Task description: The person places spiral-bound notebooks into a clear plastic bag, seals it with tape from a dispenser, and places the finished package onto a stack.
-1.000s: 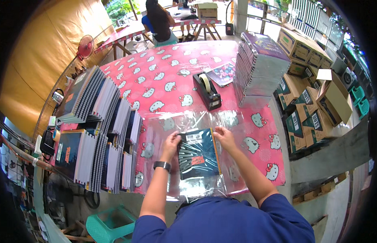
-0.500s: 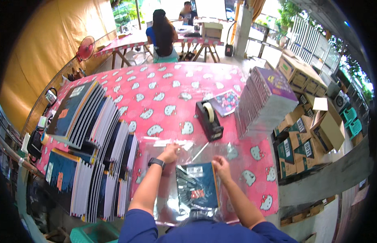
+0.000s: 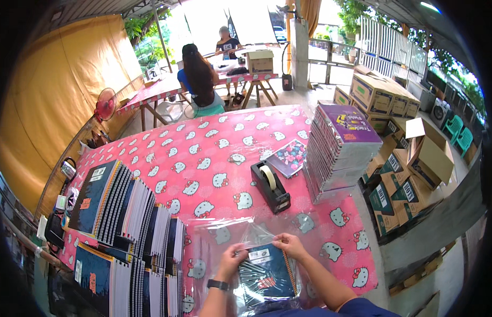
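A dark blue spiral notebook lies in front of me inside a clear plastic bag, with creased film shining over its cover. My left hand, below a dark wristband, is closed on the bag's film by the notebook's upper left corner. At the upper right corner my right hand pinches the same film, fingers pressed together. Other clear plastic lies flat on the table beneath the bag. A black tape dispenser with a pale roll stands just beyond my hands.
Tall stacks of spiral notebooks fill the table's left side. At the right stand a stack of purple-topped notebooks and a flowered notebook. Cardboard boxes are piled beyond the pink table's right edge. Two people sit at a farther table.
My hands have come closer together at the notebook's top, the left moving right and inward, gathering the bag's film. The view has tilted up.
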Tool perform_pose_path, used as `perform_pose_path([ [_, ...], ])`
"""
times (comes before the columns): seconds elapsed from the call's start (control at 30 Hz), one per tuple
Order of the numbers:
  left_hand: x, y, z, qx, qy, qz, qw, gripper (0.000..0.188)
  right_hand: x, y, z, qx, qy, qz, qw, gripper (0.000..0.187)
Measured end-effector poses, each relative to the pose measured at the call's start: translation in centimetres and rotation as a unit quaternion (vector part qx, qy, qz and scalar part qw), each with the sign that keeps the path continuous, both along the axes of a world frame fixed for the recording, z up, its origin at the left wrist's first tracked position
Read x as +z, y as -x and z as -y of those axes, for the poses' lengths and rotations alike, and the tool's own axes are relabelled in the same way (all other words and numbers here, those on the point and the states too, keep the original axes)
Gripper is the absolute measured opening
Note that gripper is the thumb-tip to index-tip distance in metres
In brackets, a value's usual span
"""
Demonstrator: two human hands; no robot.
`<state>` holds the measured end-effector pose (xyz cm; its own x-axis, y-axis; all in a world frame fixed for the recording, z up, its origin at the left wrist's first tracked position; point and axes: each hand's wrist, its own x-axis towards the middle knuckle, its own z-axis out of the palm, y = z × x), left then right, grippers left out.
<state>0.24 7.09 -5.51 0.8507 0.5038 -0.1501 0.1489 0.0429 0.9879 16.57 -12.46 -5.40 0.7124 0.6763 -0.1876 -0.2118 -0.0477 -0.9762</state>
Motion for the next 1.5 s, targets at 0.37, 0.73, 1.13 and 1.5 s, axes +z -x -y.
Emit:
perform_pose_path([
  [0.37,2.3,-1.0,1.6,0.042,0.059,0.055,0.996,0.025,0.5,-2.2,0.4,0.071,0.099,0.116,0.986,0.037],
  [0.73,2.0,0.3,0.5,-0.001,0.081,0.013,0.997,0.029,2.1,-1.5,0.6,0.111,0.086,0.119,0.983,0.032],
  [1.13,4.0,-3.0,0.1,-0.063,0.069,-0.03,0.995,0.038,4.0,-3.5,-1.7,0.164,0.148,0.112,0.969,0.031],
  [1.5,1.1,-4.0,-0.1,0.013,0.131,-0.018,0.991,0.046,3.4,-4.0,-3.8,0.14,0.243,0.182,0.943,0.052],
])
